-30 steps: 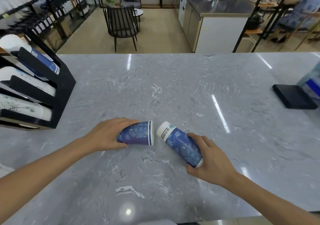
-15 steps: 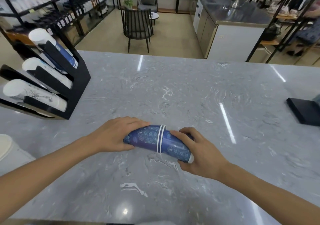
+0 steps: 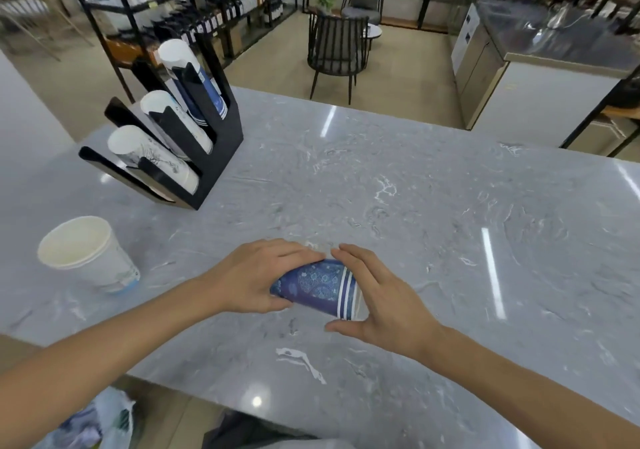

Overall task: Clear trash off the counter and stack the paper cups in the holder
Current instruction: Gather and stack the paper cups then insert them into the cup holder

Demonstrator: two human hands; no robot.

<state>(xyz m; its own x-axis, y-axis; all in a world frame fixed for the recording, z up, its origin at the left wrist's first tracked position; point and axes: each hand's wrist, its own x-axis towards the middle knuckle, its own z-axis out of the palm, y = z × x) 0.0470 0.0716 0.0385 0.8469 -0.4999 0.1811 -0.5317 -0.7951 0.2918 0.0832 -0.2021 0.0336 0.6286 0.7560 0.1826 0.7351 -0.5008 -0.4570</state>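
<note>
Two blue patterned paper cups (image 3: 317, 288) lie nested into one stack on their side above the grey marble counter (image 3: 415, 223). My left hand (image 3: 254, 277) grips the narrow bottom end. My right hand (image 3: 377, 299) presses its palm against the striped rim end, fingers spread around it. A black cup holder (image 3: 214, 161) stands at the back left with three slanted rows of white and blue cups. A white paper cup (image 3: 88, 254) stands upright on the counter to the left of my left hand.
A plastic bag (image 3: 93, 424) with trash sits below the counter's near edge at the lower left. Beyond the counter are a black chair (image 3: 334, 50), shelving and a steel-topped service counter (image 3: 554, 43).
The two blue cups, apart a second ago, have been pushed one into the other. The view has swung left, bringing the holder closer to centre and the white cup into sight.
</note>
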